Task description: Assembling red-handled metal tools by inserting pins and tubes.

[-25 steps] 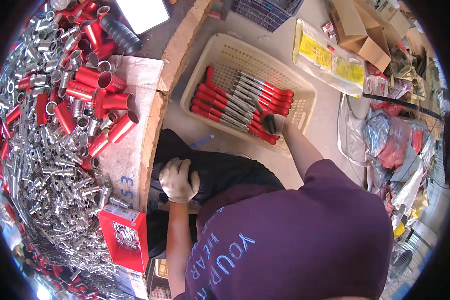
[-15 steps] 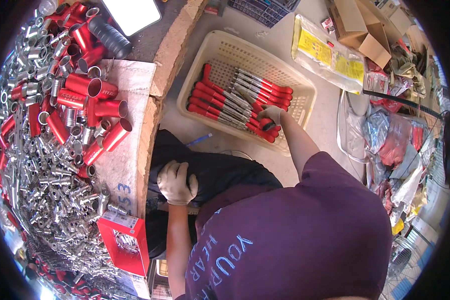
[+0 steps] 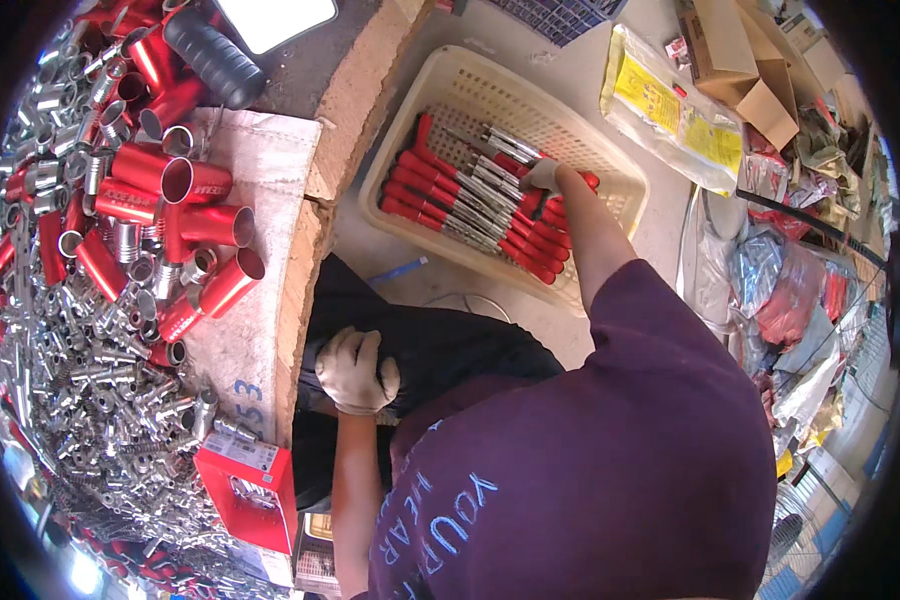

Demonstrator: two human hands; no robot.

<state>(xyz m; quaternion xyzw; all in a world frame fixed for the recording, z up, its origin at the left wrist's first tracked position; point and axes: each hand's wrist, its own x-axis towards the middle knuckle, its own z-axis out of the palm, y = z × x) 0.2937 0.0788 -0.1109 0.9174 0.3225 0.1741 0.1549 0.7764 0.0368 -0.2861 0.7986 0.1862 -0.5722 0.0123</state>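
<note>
My right hand (image 3: 542, 178), in a pale glove, reaches into a cream plastic basket (image 3: 470, 75) on the floor. Its fingers curl over one of the red-handled metal tools (image 3: 440, 205) that lie in a row inside. My left hand (image 3: 356, 372), also gloved, rests with closed fingers on my black-trousered knee (image 3: 450, 350), beside the edge of a workbench (image 3: 300, 270). It holds nothing.
On the bench at left lie red metal tubes (image 3: 185, 180), a heap of small silver fittings (image 3: 100, 380), a black ribbed grip (image 3: 210, 55) and a red box (image 3: 250, 480). Yellow-labelled bags (image 3: 670, 100), cardboard boxes (image 3: 740, 60) and plastic-wrapped parts (image 3: 790, 300) crowd the floor at right.
My right hand has moved from the near right end of the tool row toward the far side of the basket. My left hand stays on the knee. The view has shifted slightly.
</note>
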